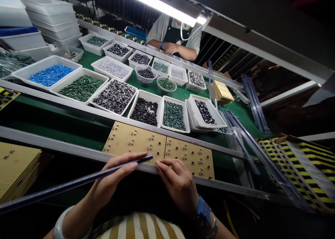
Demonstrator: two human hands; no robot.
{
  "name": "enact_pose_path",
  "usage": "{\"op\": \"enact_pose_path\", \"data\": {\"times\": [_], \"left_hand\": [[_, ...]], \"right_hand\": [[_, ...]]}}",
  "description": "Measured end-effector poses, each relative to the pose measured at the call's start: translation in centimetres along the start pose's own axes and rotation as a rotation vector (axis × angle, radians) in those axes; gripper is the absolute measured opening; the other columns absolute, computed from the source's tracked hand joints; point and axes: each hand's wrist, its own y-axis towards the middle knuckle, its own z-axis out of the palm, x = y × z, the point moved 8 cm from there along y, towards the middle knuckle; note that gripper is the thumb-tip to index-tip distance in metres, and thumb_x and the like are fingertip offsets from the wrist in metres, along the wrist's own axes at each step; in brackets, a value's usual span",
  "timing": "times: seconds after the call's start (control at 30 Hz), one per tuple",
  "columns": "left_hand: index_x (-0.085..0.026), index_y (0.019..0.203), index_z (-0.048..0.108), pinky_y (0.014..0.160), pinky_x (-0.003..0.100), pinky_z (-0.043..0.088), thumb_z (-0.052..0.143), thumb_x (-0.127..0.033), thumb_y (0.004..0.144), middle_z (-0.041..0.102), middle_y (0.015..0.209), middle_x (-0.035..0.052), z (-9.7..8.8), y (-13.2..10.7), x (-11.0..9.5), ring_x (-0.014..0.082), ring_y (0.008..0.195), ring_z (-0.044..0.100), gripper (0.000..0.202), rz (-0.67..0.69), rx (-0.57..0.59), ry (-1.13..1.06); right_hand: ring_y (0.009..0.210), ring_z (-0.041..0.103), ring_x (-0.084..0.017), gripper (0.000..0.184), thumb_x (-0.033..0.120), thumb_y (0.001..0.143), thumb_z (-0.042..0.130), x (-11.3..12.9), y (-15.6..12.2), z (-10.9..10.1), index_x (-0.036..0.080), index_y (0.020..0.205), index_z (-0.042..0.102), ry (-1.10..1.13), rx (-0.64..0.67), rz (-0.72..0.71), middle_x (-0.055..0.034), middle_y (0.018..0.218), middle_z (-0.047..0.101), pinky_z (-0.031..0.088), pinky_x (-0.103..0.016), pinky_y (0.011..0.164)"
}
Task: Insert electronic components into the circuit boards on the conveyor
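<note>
My left hand (115, 178) is closed around a long clear plastic component tube (78, 181). The tube runs from the lower left up to its tip near the board's front edge. My right hand (178, 183) rests at the near edge of a tan circuit board (136, 139), fingers curled together next to the tube's tip. I cannot make out whether they pinch anything. A second tan board (188, 155) with small parts on it lies just to the right on the rails.
White trays of blue (51, 75), green (81, 88) and black (115, 96) components fill the green bench behind the rails. Stacked boards (15, 165) lie at left, empty tubes (251, 103) and striped boards (300, 165) at right. Another person (175, 36) works across the line.
</note>
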Motion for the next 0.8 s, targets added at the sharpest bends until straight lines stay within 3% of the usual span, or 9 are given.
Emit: {"op": "enact_pose_path", "data": {"times": [0.13, 0.33, 0.57, 0.67, 0.8], "left_hand": [[-0.029, 0.116, 0.079, 0.116, 0.031, 0.042, 0.067, -0.031, 0.093, 0.074, 0.126, 0.0011, 0.0, 0.1, 0.1, 0.0259, 0.13, 0.06, 0.027, 0.001, 0.017, 0.022], [-0.027, 0.114, 0.08, 0.12, 0.038, 0.039, 0.068, -0.032, 0.09, 0.074, 0.126, 0.0037, -0.1, -0.1, 0.1, 0.0294, 0.13, 0.06, 0.027, -0.007, -0.019, 0.02], [-0.028, 0.115, 0.08, 0.121, 0.039, 0.037, 0.067, -0.031, 0.091, 0.074, 0.126, 0.0036, -0.1, 0.0, 0.1, 0.0296, 0.131, 0.06, 0.027, -0.007, -0.015, -0.012], [-0.028, 0.119, 0.078, 0.121, 0.04, 0.037, 0.066, -0.031, 0.093, 0.073, 0.128, 0.0045, -0.7, -0.4, 0.6, 0.0304, 0.131, 0.06, 0.028, -0.004, -0.013, -0.017], [-0.03, 0.121, 0.077, 0.121, 0.039, 0.037, 0.065, -0.032, 0.095, 0.072, 0.129, 0.0032, -1.6, -1.3, 0.7, 0.0294, 0.131, 0.059, 0.028, 0.029, -0.017, 0.076]], "right_hand": [[0.095, 0.064, -0.022, 0.024, 0.008, 0.095, 0.064, 0.0, 0.0, 0.1, 0.016, 0.117, 0.071, -0.004, -0.009, 0.004, -0.0087, 0.101, 0.071, 0.056, -0.037, 0.085], [0.097, 0.066, -0.022, 0.024, 0.01, 0.097, 0.063, 0.0, 0.0, 0.2, 0.018, 0.118, 0.072, -0.023, 0.017, 0.009, -0.0088, 0.103, 0.072, 0.058, -0.039, 0.086], [0.096, 0.068, -0.023, 0.032, 0.01, 0.097, 0.063, 0.5, 0.2, -1.1, 0.02, 0.127, 0.069, -0.076, -0.002, -0.01, -0.0095, 0.105, 0.074, 0.058, -0.039, 0.087], [0.092, 0.068, -0.023, 0.029, 0.013, 0.096, 0.065, 0.7, -0.2, -1.2, 0.021, 0.123, 0.072, -0.082, 0.008, -0.014, -0.0093, 0.102, 0.074, 0.058, -0.039, 0.083], [0.095, 0.068, -0.023, 0.025, 0.019, 0.098, 0.062, 0.0, -0.1, -1.3, 0.023, 0.12, 0.074, 0.128, 0.031, 0.144, -0.0094, 0.105, 0.074, 0.057, -0.039, 0.085]]}}
